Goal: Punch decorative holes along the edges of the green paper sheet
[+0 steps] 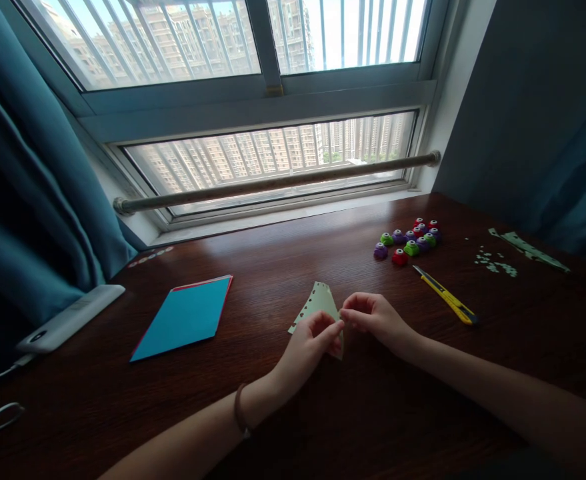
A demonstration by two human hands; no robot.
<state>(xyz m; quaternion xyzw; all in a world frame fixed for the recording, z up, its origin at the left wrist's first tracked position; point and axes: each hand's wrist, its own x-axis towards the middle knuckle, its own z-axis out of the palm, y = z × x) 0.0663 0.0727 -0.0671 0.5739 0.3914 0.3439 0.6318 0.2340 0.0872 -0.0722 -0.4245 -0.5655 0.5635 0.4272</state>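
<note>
A pale green sheet of paper [321,299] with small cut-outs along its edges is held just above the table in front of me. My left hand [313,337] pinches it between thumb and fingers and covers its lower part. Close beside it, my right hand [373,317] has thumb and forefinger pinched together at the paper's right edge. Whether a small bit sits between those fingertips is too fine to make out. To the right of my right hand lies a yellow utility knife [445,295], its blade end pointing away from me.
Several small craft punches [411,248] in red, green and purple stand at the back right. Beyond the knife lie paper bits [495,262] and a green paper strip [527,250]. Blue paper [185,319] lies left, near a white device [73,320] with a cable.
</note>
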